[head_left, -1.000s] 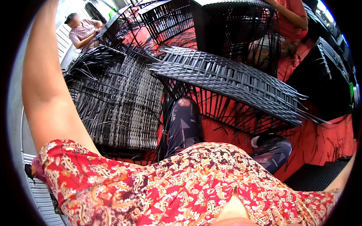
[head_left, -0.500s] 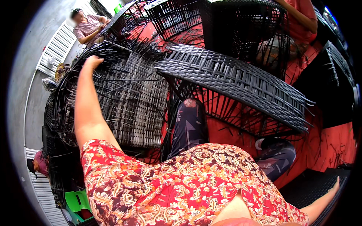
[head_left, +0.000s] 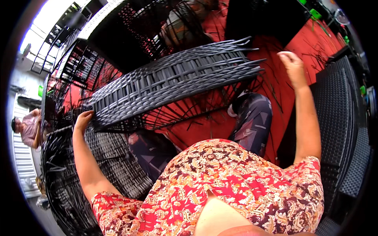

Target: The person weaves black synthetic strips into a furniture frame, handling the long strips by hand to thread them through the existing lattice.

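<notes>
A dark grey woven wicker panel (head_left: pixel 173 78) lies across the middle on a black open frame, with loose strand ends sticking out at its right end. My left hand (head_left: pixel 82 121) is at the panel's left end, its fingers closed on the edge there. My right hand (head_left: pixel 293 67) is raised over the red floor, to the right of the loose strand ends and apart from them. Its fingers are curled together; anything thin between them cannot be made out.
Beside my left arm lies a greyish woven piece (head_left: pixel 114 157) with tangled black strands (head_left: pixel 59 161). Black wicker panels (head_left: pixel 334 114) stand at the right. Cut strands litter the red floor (head_left: pixel 271 92). A co-worker (head_left: pixel 28 128) sits at the far left; another is partly hidden behind black wickerwork.
The view has turned to the right. My left hand has gone from the tangled strands to the panel's left end. My right hand has come up from the lower right, beyond the panel's right end.
</notes>
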### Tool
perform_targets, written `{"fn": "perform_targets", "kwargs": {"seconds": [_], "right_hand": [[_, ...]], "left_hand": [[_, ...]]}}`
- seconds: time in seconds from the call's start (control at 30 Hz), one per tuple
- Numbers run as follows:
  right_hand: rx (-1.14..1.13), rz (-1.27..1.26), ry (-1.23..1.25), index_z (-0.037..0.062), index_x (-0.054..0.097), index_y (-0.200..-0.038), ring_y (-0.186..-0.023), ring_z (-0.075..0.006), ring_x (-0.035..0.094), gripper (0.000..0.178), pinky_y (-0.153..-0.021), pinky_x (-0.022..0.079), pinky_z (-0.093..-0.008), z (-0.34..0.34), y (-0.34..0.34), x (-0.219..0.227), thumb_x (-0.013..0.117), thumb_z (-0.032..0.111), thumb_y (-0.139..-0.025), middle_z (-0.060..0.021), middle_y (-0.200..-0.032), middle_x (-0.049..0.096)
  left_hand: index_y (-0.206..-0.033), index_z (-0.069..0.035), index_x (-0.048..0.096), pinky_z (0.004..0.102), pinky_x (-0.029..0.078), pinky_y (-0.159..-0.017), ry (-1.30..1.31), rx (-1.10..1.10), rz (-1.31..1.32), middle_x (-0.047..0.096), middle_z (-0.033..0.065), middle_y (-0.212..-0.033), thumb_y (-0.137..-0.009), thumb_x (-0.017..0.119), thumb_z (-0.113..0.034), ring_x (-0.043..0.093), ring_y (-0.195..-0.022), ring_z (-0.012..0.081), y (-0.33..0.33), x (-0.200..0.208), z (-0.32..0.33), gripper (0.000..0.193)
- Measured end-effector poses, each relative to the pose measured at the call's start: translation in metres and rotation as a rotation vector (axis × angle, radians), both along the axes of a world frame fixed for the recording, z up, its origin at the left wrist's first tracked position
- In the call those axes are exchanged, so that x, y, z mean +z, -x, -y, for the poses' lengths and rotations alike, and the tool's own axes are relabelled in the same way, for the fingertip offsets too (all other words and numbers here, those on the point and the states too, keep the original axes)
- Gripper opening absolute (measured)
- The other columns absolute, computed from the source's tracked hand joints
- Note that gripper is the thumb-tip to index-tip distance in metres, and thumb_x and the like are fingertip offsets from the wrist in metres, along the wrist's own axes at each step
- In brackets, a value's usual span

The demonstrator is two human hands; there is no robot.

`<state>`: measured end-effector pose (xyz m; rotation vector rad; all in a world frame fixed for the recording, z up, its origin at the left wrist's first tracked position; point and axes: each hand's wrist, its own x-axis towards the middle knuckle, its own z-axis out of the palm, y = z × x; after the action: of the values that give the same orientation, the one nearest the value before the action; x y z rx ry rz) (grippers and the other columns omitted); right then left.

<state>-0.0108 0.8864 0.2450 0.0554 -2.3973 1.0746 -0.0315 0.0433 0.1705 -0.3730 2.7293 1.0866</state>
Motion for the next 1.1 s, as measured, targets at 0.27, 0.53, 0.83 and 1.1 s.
{"fn": "perform_targets", "kwargs": {"seconds": [0.27, 0.53, 0.83, 1.1], "right_hand": [[0.057, 0.249, -0.229, 0.0072, 0.068, -0.091, -0.089, -0.0234, 0.061, 0.019, -0.08, 0.045, -0.0335, 0.039, 0.045, -0.024, 0.06, 0.021, -0.081, -0.0098, -0.094, 0.065], [0.351, 0.375, -0.277, -0.0015, 0.064, -0.096, -0.095, -0.0212, 0.058, 0.022, -0.085, 0.043, -0.0307, -0.009, 0.079, -0.057, 0.056, 0.016, -0.084, -0.0116, -0.098, 0.063], [0.382, 0.558, 0.025, 0.0034, 0.059, -0.089, -0.086, -0.0086, 0.049, 0.01, -0.078, 0.038, -0.0225, -0.041, 0.087, -0.06, 0.055, 0.012, -0.087, -0.0041, -0.11, 0.055], [0.344, 0.794, 0.285, 0.0081, 0.054, -0.082, -0.075, -0.0044, 0.044, 0.013, -0.07, 0.036, -0.021, -0.046, 0.096, -0.059, 0.051, 0.017, -0.09, 0.0021, -0.094, 0.055]], "left_hand": [[-0.101, 0.0, 0.063, 0.0266, 0.044, -0.079, -0.059, 0.012, 0.005, 0.064, 0.0042, -0.093, -0.077, 0.061, -0.007, 0.058, -0.085, 0.014, -0.007, -0.003, 0.024, 0.024], [-0.098, 0.0, 0.064, 0.0279, 0.044, -0.082, 0.034, -0.219, -0.023, 0.065, 0.0077, -0.094, -0.079, 0.064, -0.017, 0.058, -0.087, 0.0158, -0.01, 0.012, 0.018, 0.026], [-0.095, -0.006, 0.067, 0.0261, 0.041, -0.074, -0.149, -0.009, 0.146, 0.063, -0.0013, -0.083, -0.079, 0.065, -0.015, 0.053, -0.077, 0.0097, -0.022, 0.032, -0.01, 0.018], [-0.088, -0.006, 0.065, 0.0258, 0.039, -0.07, -0.228, 0.023, 0.052, 0.06, -0.0029, -0.078, -0.08, 0.065, -0.015, 0.05, -0.073, 0.0084, -0.011, 0.032, -0.017, 0.012]]}}
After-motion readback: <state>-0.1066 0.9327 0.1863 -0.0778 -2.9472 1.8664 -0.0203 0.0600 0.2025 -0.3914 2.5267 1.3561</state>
